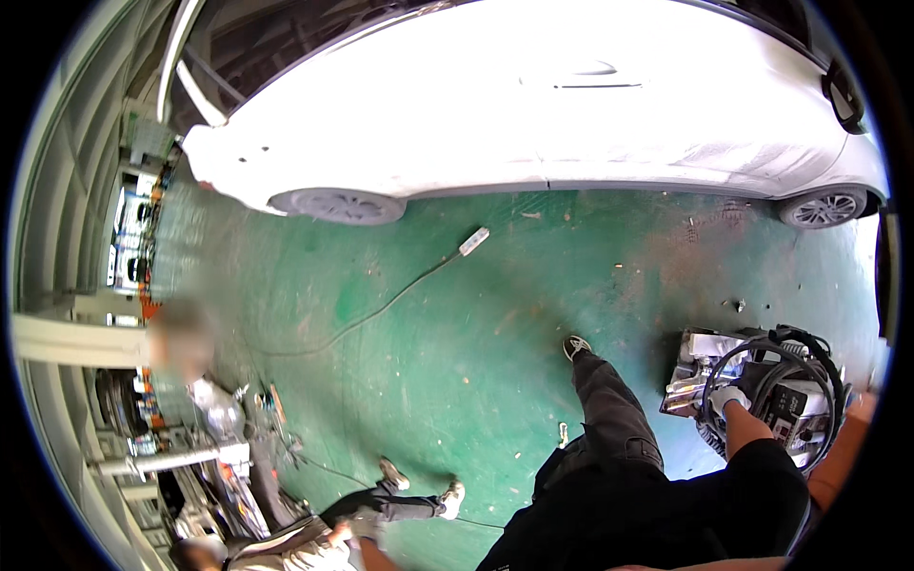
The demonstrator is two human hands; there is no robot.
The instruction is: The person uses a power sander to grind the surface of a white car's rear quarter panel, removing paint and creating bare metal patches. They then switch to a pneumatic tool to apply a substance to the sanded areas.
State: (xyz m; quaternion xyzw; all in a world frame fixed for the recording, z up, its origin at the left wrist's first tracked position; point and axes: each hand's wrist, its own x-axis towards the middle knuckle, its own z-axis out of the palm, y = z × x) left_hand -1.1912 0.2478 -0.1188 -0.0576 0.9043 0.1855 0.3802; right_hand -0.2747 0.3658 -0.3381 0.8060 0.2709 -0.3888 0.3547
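At the right stands a wheeled-cart-like machine (788, 404) with a dark control panel and thick black cable (752, 344) looped over it. My left hand (729, 397), in a pale glove, reaches down to the near side of the loops. Its fingers are closed at the cable, though the exact grip is small to see. Beyond the machine, at the right rim, my right forearm runs up to my right hand (862, 407). That hand is blurred and its fingers do not show. Beside the loops lies a tray (678, 388) of metal tools and parts.
A white car (476, 124) spans the far side. A power strip (473, 241) lies on the green floor (457, 324), its cord trailing left. At the lower left another person (286, 547) is near metal parts (228, 476). Small debris (739, 305) lies near the machine.
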